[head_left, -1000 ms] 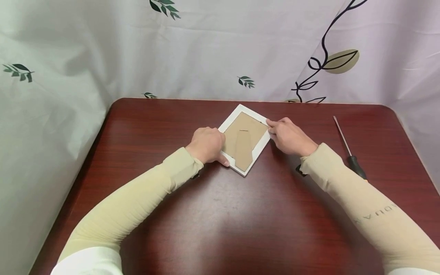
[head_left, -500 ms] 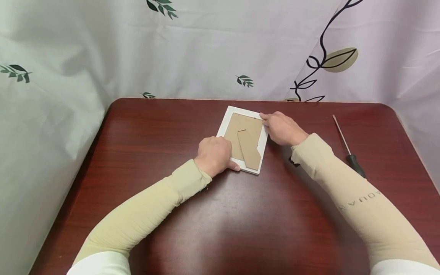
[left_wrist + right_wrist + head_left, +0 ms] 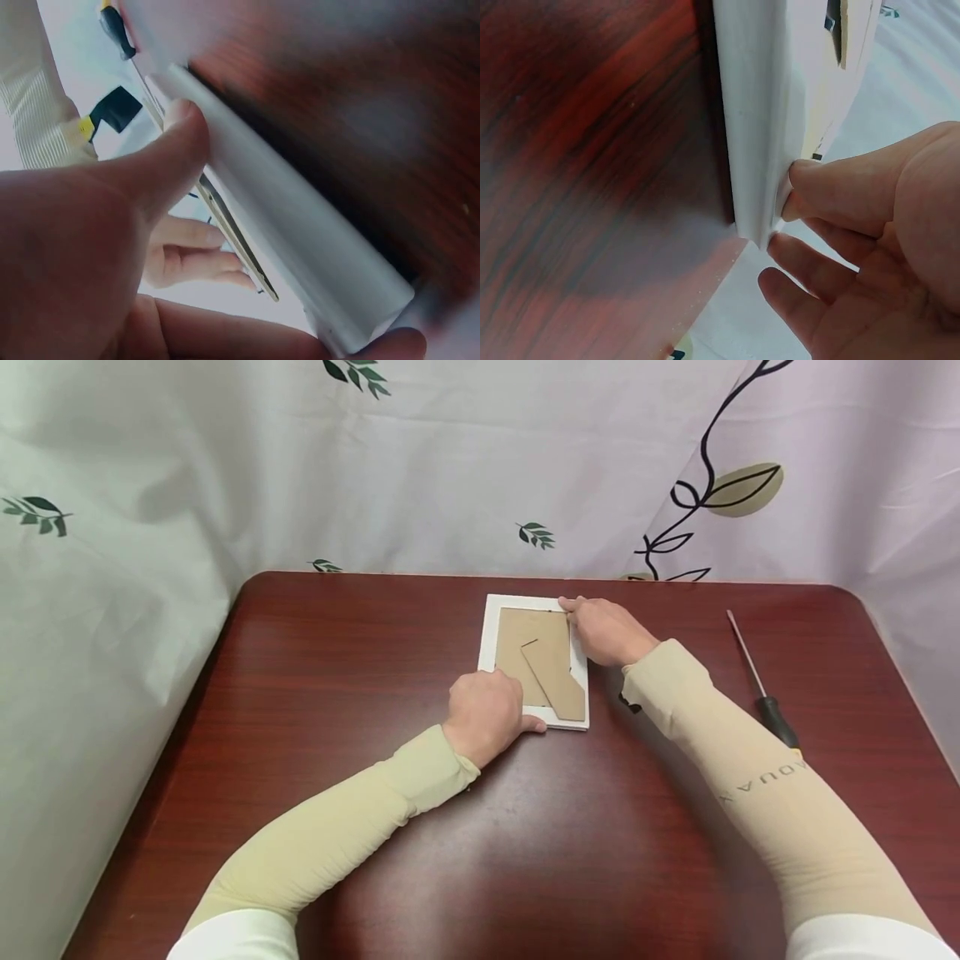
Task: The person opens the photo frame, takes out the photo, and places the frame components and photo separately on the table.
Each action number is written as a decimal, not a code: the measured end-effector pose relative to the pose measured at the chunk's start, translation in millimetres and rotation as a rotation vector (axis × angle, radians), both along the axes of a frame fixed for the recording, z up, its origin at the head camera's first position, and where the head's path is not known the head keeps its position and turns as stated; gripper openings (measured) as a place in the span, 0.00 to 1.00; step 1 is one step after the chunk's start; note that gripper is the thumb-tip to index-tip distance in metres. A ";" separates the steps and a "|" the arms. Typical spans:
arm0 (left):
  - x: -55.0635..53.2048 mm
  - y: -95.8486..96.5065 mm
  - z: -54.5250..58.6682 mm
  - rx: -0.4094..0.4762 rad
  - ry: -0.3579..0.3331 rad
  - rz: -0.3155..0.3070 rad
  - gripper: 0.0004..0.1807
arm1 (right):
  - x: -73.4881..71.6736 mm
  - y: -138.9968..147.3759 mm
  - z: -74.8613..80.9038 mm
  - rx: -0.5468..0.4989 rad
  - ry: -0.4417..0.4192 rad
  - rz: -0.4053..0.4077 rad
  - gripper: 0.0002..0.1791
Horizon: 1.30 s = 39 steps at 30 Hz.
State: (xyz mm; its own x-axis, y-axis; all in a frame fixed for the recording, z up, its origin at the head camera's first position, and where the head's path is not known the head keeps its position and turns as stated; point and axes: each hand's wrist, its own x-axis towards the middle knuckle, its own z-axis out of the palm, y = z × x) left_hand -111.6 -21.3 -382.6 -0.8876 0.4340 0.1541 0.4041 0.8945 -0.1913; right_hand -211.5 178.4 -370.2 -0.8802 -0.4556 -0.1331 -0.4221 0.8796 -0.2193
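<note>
A white picture frame lies face down on the dark red table, its tan backing and slanted easel leg facing up. At its near left corner my left hand grips it, thumb along the near edge. In the left wrist view that thumb lies against the white moulding, with a finger at the far end of it. My right hand holds the far right corner. The right wrist view shows thumb and fingertips pinching the frame's edge there.
A screwdriver with a black handle lies on the table to the right, beyond the right forearm. Behind the table's far edge hangs a pale curtain with a leaf print.
Both hands have turned the picture frame counterclockwise, from a diamond-like slant to nearly square with the table. The left hand has come nearer and rightward; the right hand has moved slightly away and left.
</note>
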 end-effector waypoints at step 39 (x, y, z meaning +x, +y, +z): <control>-15.4 -77.1 -22.0 0.277 -0.164 -0.434 0.36 | -5.9 -8.8 -16.3 -0.289 0.001 -0.458 0.26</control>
State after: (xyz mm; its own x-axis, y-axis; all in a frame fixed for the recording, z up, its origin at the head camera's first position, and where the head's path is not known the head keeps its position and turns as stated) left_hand -127.1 -98.5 -404.6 -0.6576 0.7292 0.1894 0.7527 0.6465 0.1242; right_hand -217.5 169.6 -386.5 -0.9974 -0.0430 -0.0579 -0.0100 0.8774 -0.4797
